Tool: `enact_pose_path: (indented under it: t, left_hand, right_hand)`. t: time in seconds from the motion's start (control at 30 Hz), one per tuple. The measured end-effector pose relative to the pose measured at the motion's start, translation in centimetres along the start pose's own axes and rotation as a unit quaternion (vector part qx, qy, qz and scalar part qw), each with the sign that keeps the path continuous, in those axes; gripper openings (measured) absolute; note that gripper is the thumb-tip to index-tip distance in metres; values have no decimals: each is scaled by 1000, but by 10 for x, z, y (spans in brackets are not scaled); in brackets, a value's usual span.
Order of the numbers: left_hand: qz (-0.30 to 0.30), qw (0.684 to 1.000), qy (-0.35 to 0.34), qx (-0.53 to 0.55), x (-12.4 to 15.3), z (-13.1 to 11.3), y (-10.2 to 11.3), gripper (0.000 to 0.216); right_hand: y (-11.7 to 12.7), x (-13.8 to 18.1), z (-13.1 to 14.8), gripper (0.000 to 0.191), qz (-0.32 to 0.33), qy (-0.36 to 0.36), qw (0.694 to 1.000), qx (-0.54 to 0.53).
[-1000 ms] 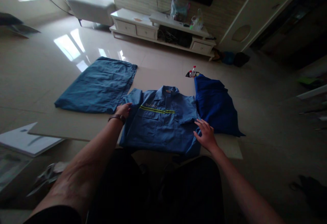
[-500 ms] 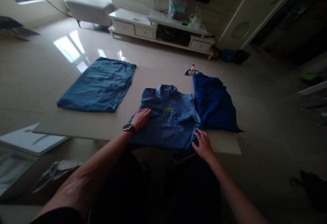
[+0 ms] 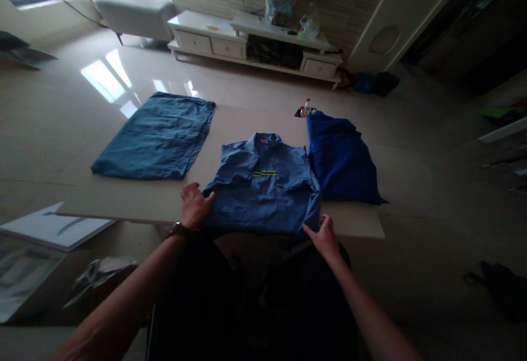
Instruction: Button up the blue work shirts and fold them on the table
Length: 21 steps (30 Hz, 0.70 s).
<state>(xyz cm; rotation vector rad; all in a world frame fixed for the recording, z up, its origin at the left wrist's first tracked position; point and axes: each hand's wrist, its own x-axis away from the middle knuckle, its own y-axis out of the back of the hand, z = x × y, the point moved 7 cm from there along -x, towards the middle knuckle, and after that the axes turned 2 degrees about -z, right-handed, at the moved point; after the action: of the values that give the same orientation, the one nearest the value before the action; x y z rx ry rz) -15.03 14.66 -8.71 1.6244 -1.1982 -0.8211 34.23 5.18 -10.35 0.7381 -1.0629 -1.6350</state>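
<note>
A grey-blue collared work shirt (image 3: pixel 263 196) lies front up before me, with yellow-green stripes on its chest. Its sleeves are folded in over the front, and its lower end reaches the near table edge. My left hand (image 3: pixel 196 207), with a watch on the wrist, is at the shirt's left side, fingers apart and the thumb at the cloth's edge. At the lower right corner, my right hand (image 3: pixel 324 235) has the shirt's edge between thumb and fingers; some fingertips are hidden.
Folded teal-blue cloth (image 3: pixel 156 138) lies on the table (image 3: pixel 135 199) at left. Darker blue cloth (image 3: pixel 340 157) lies right of the shirt, with red-capped bottles (image 3: pixel 306 109) behind it. A white TV cabinet (image 3: pixel 226 45) stands across the room. A bag (image 3: pixel 101 278) sits below left.
My left hand has moved left off the shirt's front to its side edge. My right hand has shifted to the lower right corner and closed on the cloth. The view has moved slightly.
</note>
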Motion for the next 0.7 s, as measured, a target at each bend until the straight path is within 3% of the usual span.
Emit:
enact_pose_path:
  t: [0.07, 0.2, 0.27, 0.37, 0.47, 0.53, 0.63, 0.7]
  left_hand:
    - [70, 994, 71, -52, 25, 25, -12, 71]
    - [145, 988, 41, -43, 48, 37, -23, 47]
    - [146, 988, 51, 21, 50, 39, -21, 39]
    - [87, 984, 95, 123, 51, 41, -11, 36]
    - [49, 969, 111, 216, 48, 37, 2, 30]
    - [78, 934, 141, 320, 39, 33, 9, 28]
    - [98, 845, 200, 486, 28, 28, 25, 40]
    - [104, 813, 216, 530, 36, 25, 34, 48]
  right_hand:
    - [-7, 1, 6, 77, 34, -37, 997, 61]
    - [-1, -13, 4, 37, 81, -74, 991, 79]
    - [15, -21, -11, 30, 41, -114, 992, -16]
    - [34, -19, -43, 23, -36, -179, 968, -170]
    - [36, -11, -58, 9, -35, -217, 947, -234]
    - [38, -13, -57, 9, -23, -228, 930, -287]
    - [52, -21, -47, 18, -15, -228, 900, -371]
    - [57, -18, -39, 24, 6, -227, 876, -426]
